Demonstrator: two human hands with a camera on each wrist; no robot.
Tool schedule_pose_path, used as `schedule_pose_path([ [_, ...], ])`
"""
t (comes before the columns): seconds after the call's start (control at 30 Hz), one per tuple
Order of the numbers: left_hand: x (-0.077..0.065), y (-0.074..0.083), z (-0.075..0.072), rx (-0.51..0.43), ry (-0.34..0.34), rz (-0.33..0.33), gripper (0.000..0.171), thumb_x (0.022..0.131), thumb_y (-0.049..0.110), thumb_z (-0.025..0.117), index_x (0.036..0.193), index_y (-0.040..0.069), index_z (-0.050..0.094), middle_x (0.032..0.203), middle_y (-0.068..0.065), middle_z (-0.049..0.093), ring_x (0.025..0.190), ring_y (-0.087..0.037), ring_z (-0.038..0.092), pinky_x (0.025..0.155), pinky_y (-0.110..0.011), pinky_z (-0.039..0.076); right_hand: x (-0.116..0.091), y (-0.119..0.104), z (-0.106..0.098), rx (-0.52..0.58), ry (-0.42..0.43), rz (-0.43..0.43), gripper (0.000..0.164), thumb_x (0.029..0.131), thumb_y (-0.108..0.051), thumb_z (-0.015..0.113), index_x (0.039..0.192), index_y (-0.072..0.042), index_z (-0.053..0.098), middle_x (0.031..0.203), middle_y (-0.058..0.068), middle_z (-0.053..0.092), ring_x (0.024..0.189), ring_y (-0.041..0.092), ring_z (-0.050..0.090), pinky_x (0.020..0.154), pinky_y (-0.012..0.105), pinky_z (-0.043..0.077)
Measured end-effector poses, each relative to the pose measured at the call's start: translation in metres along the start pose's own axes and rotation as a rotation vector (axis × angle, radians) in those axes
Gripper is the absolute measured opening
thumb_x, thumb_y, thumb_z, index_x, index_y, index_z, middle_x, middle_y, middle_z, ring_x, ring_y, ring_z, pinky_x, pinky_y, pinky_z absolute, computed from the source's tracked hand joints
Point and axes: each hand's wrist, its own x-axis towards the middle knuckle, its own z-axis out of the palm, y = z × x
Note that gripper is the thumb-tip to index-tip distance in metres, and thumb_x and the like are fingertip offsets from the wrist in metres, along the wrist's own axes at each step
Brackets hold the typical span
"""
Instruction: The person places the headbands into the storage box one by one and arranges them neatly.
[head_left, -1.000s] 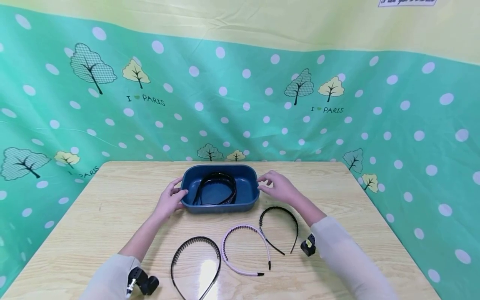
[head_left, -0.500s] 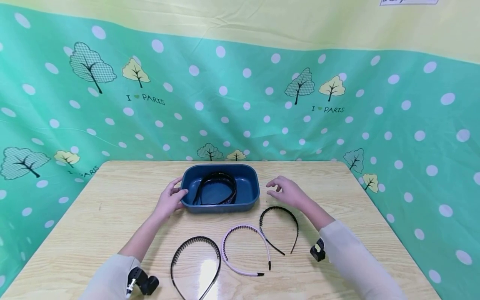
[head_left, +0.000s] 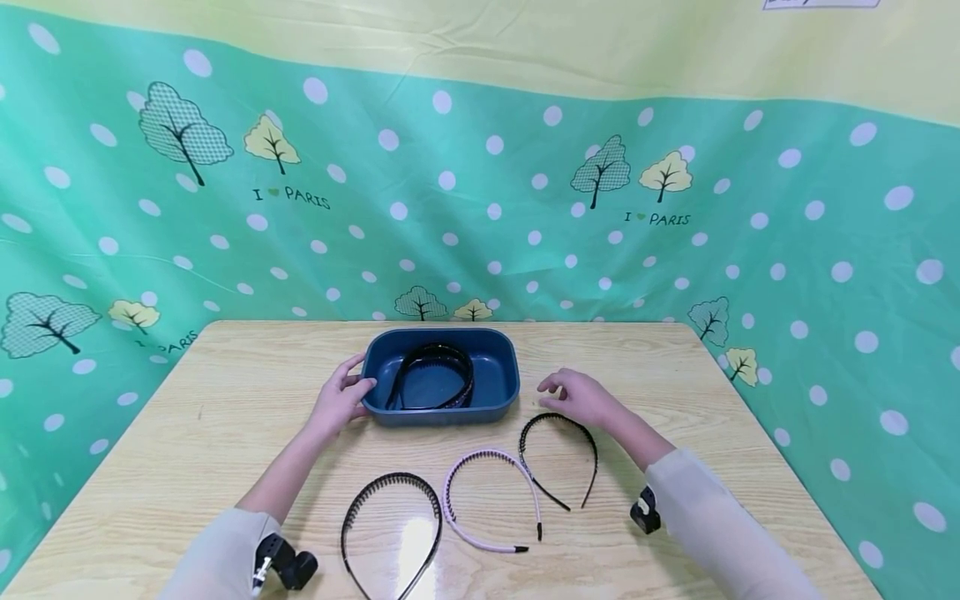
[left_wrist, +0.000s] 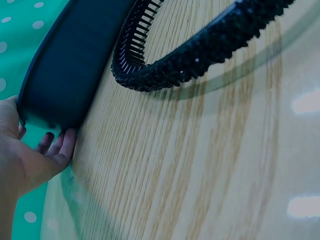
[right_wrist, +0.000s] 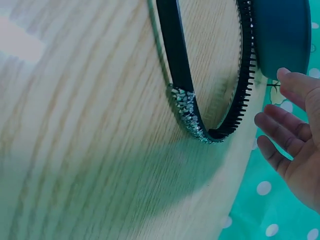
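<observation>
In the head view, a blue plastic basin (head_left: 442, 419) stands at the back of the table, holding black headbands (head_left: 438, 350). My left hand (head_left: 339, 400) grips its left end, thumb over the rim and fingers along the outer wall. Apart from the basin's right end, my right hand (head_left: 577, 396) hovers with loosely bent fingers and holds nothing. Just in front of it lies a black toothed headband (head_left: 558, 415); in the right wrist view this headband (right_wrist: 187, 112) carries glittering stones. A lilac headband (head_left: 487, 452) and another black headband (head_left: 399, 476) lie nearer the front.
The wooden table (head_left: 247, 400) carries all of this. A green dotted curtain (head_left: 480, 208) hangs behind it and along the sides. Small black cameras (head_left: 287, 562) are strapped at both wrists.
My right hand has come away from the basin's right end, moving right and toward the front. My left hand, the basin and the headbands have stayed in place.
</observation>
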Motion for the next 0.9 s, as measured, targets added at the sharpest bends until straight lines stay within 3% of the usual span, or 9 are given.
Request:
schedule_pose_path([
  [0.37,-0.001,0.0,-0.001,-0.02,-0.003,0.014,0.06,0.096,0.018,0.05,0.149,0.016,0.023,0.134,-0.026,0.038,0.086,-0.015,0.062,0.067,-0.022,0.056,-0.004,0.005,0.006,0.027,-0.076,0.02,0.024,0.087,-0.024,0.065,0.105,-0.009,0.066,0.091,0.002,0.062,0.076,0.01,0.056,0.067,0.027,0.048],
  [0.9,0.0,-0.003,-0.001,-0.003,0.001,0.013,0.059,0.095,0.02,0.051,0.149,0.018,0.025,0.133,-0.025,0.039,0.088,-0.017,0.062,0.069,-0.024,0.057,-0.01,0.015,0.009,-0.015,-0.093,-0.011,0.024,0.083,-0.019,0.07,0.103,-0.007,0.067,0.086,0.002,0.059,0.074,0.01,0.052,0.066,0.025,0.046],
])
